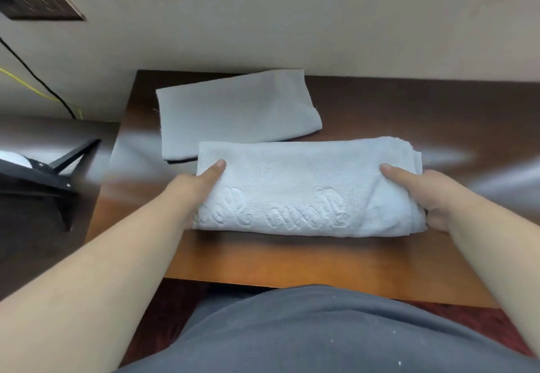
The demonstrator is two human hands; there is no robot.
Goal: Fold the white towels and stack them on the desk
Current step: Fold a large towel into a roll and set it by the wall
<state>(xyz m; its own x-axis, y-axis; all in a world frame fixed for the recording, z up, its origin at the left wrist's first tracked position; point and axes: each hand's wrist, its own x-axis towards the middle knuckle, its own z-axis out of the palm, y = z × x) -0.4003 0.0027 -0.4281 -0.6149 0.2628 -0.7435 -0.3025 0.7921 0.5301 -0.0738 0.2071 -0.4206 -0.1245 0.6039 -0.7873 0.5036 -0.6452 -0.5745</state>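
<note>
Folded thick towel on table, long axis left-right. Left hand and right hand each grip 1 end. Thin folded towel lies just behind, touching, nearer left hand.

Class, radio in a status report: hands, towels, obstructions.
Left hand and right hand grip the ends of the folded towel. Thin towel lies behind on the desk, partly underneath. No obstruction.

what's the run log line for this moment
left hand grips folded embossed towel | right hand grips its other end | thin folded towel behind on desk | not stacked
</note>
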